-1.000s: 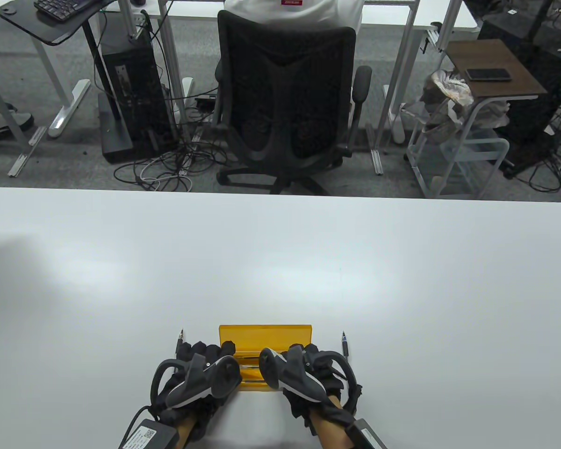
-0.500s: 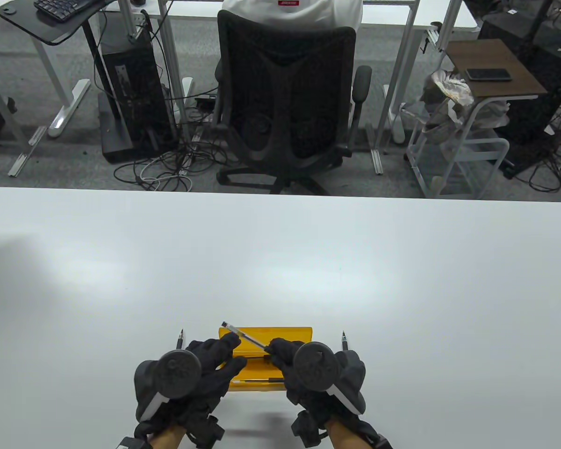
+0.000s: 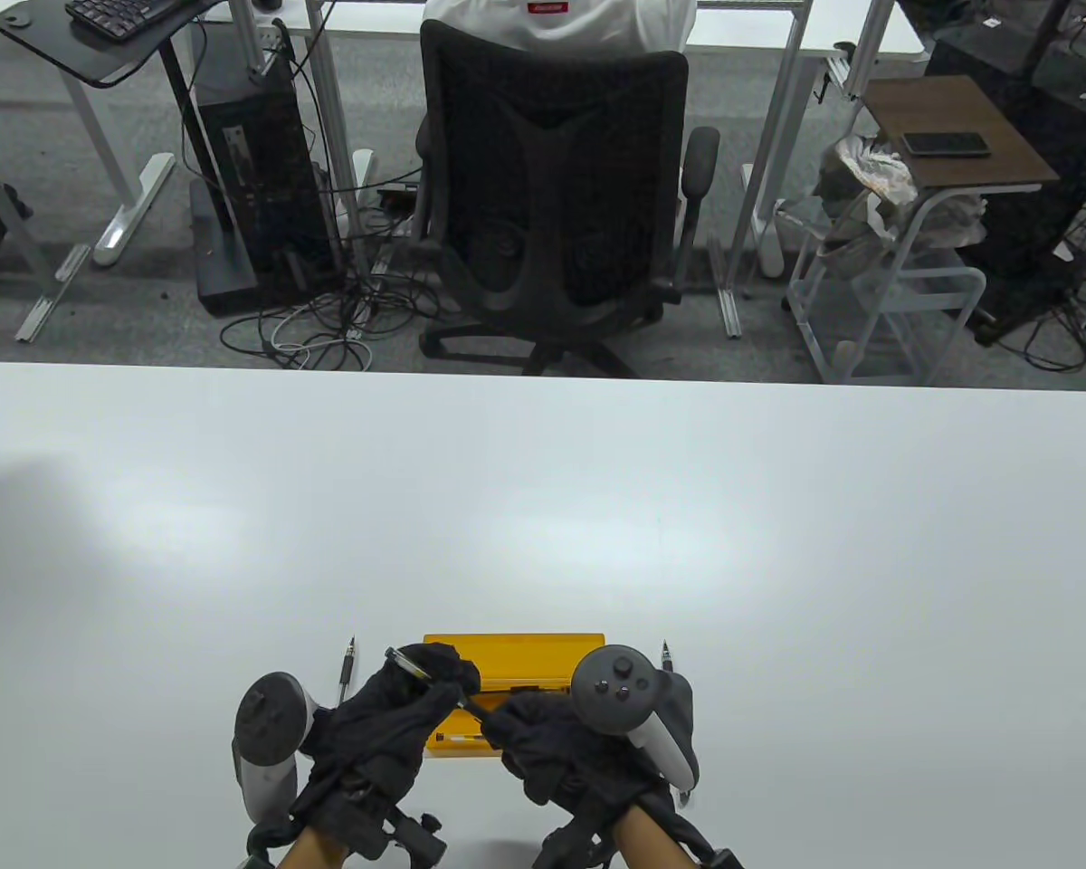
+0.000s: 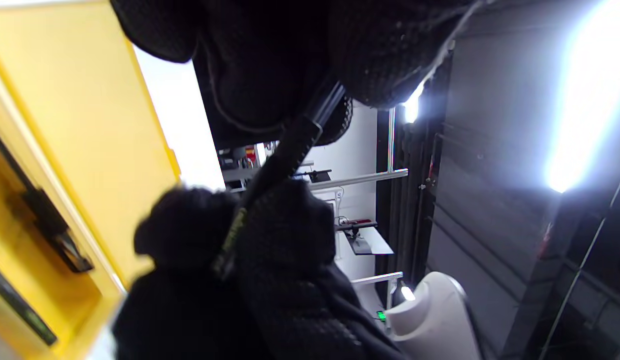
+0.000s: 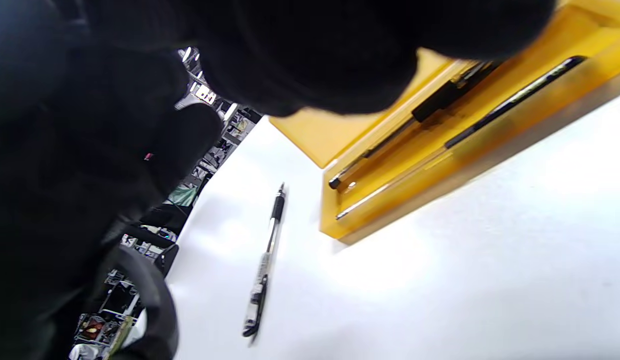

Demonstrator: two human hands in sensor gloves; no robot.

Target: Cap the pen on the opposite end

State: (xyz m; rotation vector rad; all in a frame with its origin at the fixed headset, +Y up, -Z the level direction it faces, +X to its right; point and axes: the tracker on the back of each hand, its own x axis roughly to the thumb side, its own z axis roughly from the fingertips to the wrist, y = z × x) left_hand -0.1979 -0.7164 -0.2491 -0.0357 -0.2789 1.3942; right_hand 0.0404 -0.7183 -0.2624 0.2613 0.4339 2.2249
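Observation:
A clear pen (image 3: 410, 663) with a dark section (image 4: 288, 152) hangs slanted just above the yellow pen tray (image 3: 516, 654). My left hand (image 3: 442, 675) has its fingers curled round the pen's far end. The near end is pinched by my right hand (image 3: 500, 719), and I cannot tell whether that end carries the cap. In the left wrist view both gloves (image 4: 269, 75) close on the shaft, one above and one below. Two more pens (image 5: 420, 112) lie in the tray (image 5: 465, 170).
One loose pen (image 3: 347, 672) lies on the white table left of the tray and another (image 3: 666, 667) lies right of it; the right one also shows in the right wrist view (image 5: 267, 250). A black office chair (image 3: 552, 181) stands beyond the table's far edge.
A second ago both hands rested over the tray. The right hand then lifted a pen out; now the left hand grips its far end too, and both wrists have rolled outward.

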